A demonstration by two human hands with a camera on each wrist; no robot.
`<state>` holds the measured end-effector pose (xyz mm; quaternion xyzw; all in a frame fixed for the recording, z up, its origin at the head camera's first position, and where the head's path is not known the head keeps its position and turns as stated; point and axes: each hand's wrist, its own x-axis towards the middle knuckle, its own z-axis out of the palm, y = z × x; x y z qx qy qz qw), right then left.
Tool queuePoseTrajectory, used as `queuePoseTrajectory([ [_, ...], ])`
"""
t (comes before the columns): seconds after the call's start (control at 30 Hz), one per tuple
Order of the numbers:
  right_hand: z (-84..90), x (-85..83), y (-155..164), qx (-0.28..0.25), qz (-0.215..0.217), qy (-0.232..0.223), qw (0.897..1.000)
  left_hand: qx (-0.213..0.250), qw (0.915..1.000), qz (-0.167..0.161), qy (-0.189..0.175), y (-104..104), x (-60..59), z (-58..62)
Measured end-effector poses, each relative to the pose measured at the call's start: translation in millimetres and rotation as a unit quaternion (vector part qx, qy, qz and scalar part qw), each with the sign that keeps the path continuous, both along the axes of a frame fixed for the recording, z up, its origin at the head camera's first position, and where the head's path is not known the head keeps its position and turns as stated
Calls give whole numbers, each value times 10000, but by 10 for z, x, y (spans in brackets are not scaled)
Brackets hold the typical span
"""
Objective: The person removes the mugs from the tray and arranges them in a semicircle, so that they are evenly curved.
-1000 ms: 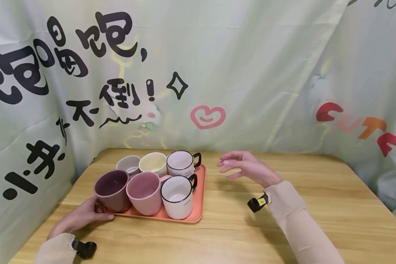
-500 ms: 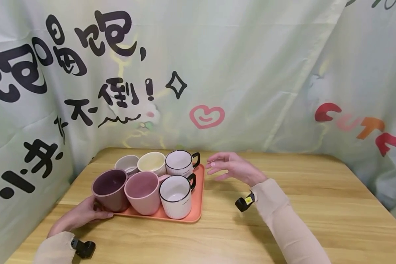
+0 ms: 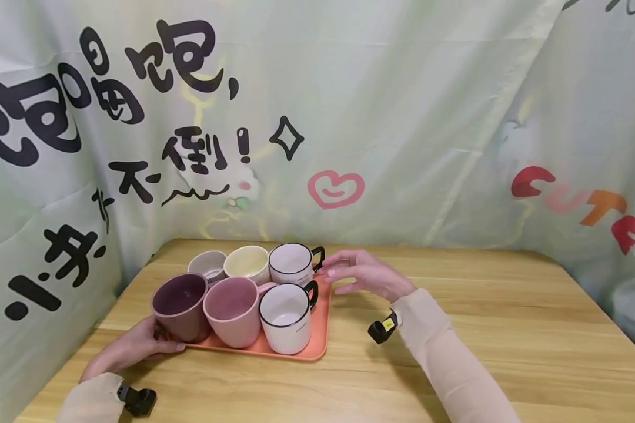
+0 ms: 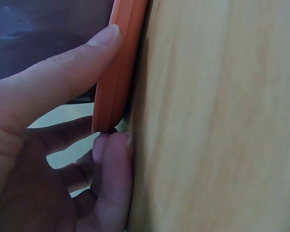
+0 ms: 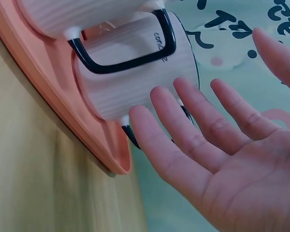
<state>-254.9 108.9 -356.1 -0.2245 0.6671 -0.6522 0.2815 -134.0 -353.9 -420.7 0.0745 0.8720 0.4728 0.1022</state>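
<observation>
An orange tray (image 3: 321,329) on the wooden table carries several mugs: a dark purple one (image 3: 180,305), a pink one (image 3: 233,311), two white mugs with black rims and handles (image 3: 287,320) (image 3: 291,264), a cream cup (image 3: 247,263) and a grey cup (image 3: 207,264). My left hand (image 3: 164,346) pinches the tray's near-left corner; in the left wrist view the thumb (image 4: 72,67) lies on the tray rim (image 4: 121,72) with fingers beneath. My right hand (image 3: 332,276) hovers open beside the far white mug's handle (image 5: 130,53), with its fingers (image 5: 193,130) spread and touching nothing.
The table (image 3: 481,329) runs to the right of the tray. A printed fabric backdrop (image 3: 402,117) closes in the back and both sides. The tray sits close to the left curtain.
My right hand has moved left across the table to the far white mug's handle. The left hand and tray have stayed put.
</observation>
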Motion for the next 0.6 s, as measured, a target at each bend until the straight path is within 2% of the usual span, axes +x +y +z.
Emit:
queuePoseTrajectory([
  [0.23, -46, -16, -84, 0, 313, 32, 9995, 7, 10000, -4, -17, -8, -21, -8],
  [0.37, -79, -15, -120, -107, 348, -70, 9993, 53, 10000, -82, 11, -2, -23, -7],
  [0.6, -117, -15, -172, -88, 367, -145, 9992, 43, 9999, 69, -128, 19, -16, 17],
])
